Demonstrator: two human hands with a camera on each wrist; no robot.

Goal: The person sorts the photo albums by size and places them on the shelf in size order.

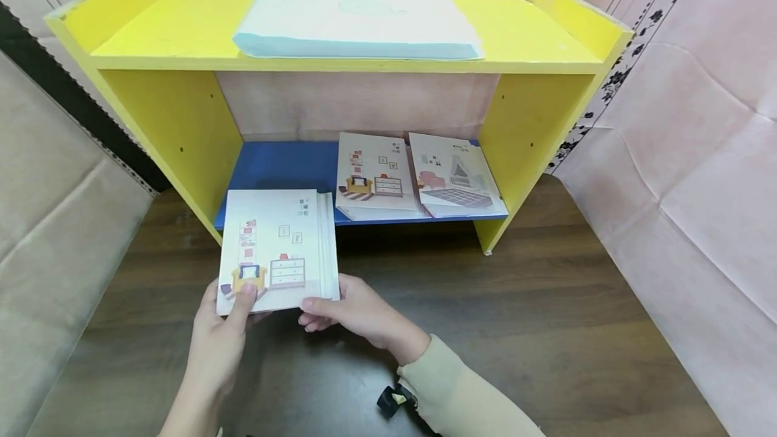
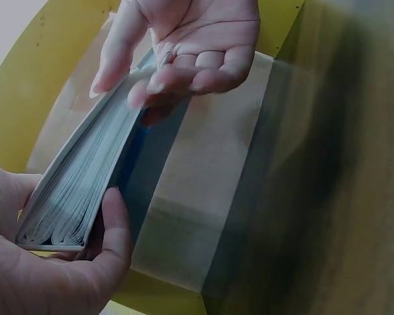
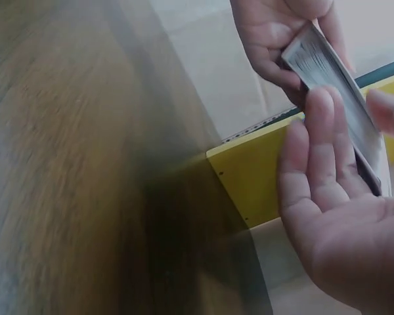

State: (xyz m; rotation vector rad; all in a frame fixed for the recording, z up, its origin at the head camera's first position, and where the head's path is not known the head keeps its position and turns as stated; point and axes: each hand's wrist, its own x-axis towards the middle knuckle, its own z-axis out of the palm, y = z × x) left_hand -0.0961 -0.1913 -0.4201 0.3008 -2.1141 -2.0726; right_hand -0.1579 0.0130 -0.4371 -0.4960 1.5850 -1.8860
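Note:
My left hand grips a white photo album in front of the shelf, thumb on the front cover and fingers behind. Its cover carries printed furniture: a yellow armchair, drawers and wall frames. In the left wrist view the left hand clasps one end of the album, whose layered page edges show between stiff covers. At the album's lower right corner is my right hand. The right wrist view shows that hand with fingers loosely extended along the page edges and the thumb apart on the other side.
A yellow shelf unit has a blue lower board. On that board's right side lie two piles of similar albums, one with an armchair cover, one with a rug cover. A white and light-blue flat pack rests on top.

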